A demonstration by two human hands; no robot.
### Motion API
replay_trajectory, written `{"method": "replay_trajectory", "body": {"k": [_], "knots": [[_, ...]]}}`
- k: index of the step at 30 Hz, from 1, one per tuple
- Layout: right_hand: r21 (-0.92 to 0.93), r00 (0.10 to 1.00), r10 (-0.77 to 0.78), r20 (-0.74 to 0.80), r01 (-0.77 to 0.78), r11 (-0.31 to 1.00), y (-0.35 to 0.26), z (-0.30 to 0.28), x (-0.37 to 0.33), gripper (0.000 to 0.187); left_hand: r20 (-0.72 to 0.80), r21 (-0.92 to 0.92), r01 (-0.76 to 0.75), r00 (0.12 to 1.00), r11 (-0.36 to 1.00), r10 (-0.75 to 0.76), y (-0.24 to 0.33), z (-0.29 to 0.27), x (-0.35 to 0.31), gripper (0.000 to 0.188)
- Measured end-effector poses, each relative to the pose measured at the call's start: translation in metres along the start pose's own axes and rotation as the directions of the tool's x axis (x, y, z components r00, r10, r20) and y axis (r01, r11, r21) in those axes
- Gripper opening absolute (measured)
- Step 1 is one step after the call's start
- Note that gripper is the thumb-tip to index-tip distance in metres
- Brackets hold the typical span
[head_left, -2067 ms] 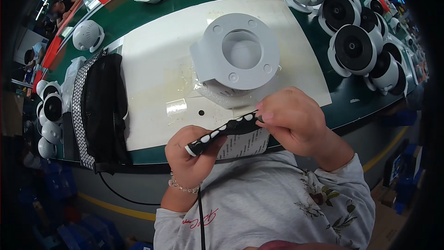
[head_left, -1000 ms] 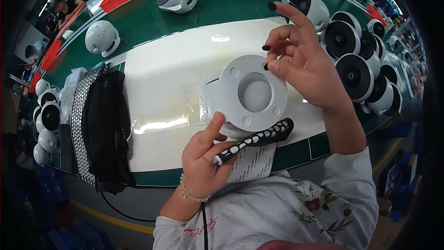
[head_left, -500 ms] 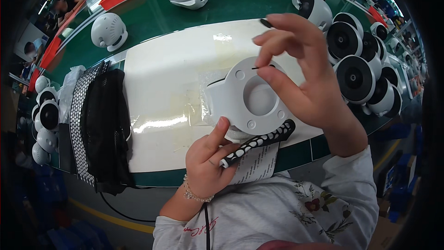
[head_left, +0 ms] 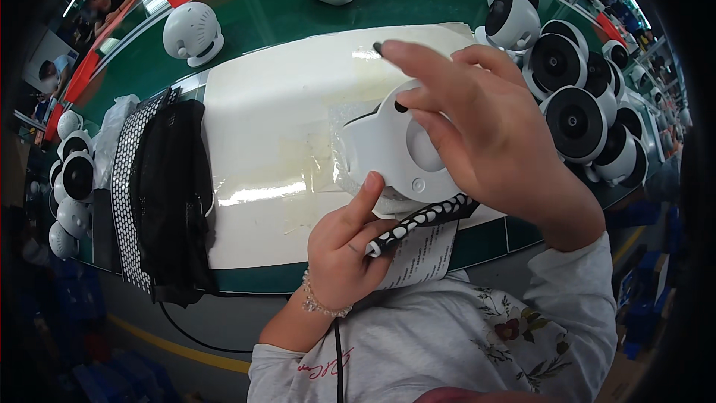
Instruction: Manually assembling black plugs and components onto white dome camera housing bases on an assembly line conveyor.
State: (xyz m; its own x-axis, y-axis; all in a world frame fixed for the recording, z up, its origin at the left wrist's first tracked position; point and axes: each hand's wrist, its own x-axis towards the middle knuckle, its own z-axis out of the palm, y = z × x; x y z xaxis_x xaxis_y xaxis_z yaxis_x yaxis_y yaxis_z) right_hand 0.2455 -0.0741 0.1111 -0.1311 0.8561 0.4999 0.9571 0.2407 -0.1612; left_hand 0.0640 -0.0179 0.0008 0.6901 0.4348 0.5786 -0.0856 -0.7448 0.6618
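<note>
My left hand (head_left: 347, 246) grips a white security camera (head_left: 369, 145), turned so its ring-shaped base (head_left: 429, 185) faces up; the thumb presses on its edge. The same hand holds a black sheet with rows of round white holes (head_left: 418, 225), curled below the base. My right hand (head_left: 492, 127) is over the ring, thumb and a bent finger closed at a small round black pad (head_left: 401, 107) at the ring's upper left. Its index finger stretches out, with a dark spot at the tip. The hand covers the ring's right side.
Many white cameras with black fronts (head_left: 573, 121) crowd the right side, and more (head_left: 78, 175) stand at far left. Two cameras (head_left: 192, 33) sit at the back. A black mesh bag (head_left: 175, 194) lies left of the white board (head_left: 268, 112). A printed paper (head_left: 425, 257) hangs below the sheet.
My right hand has come down and left over the ring, and the black pad, edge-on between the fingertips before, now shows its round face at the base. The left hand keeps its hold.
</note>
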Motion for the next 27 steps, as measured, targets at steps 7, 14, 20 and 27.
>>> {"method": "replay_trajectory", "body": {"k": [7,14,20,27], "knots": [[0.022,0.996,0.014,-0.087,-0.012,1.000,-0.007,-0.001,-0.014,0.033,-0.031,0.009,-0.018,0.999,1.000,0.018,-0.001,0.001,0.000,0.021],[0.394,0.981,0.191,0.007,-0.179,0.902,-0.011,0.015,-0.038,0.005,-0.056,-0.040,0.000,0.998,0.999,-0.003,0.000,0.005,0.001,0.019],[0.128,0.992,0.116,-0.049,-0.109,0.986,-0.019,0.014,-0.045,0.006,-0.068,-0.087,0.059,0.996,0.994,-0.065,0.004,0.003,0.003,0.016],[-0.372,0.996,-0.062,-0.062,0.035,0.928,-0.035,0.015,-0.064,0.025,-0.127,-0.083,0.082,0.988,0.993,-0.092,0.011,0.004,0.006,0.012]]}}
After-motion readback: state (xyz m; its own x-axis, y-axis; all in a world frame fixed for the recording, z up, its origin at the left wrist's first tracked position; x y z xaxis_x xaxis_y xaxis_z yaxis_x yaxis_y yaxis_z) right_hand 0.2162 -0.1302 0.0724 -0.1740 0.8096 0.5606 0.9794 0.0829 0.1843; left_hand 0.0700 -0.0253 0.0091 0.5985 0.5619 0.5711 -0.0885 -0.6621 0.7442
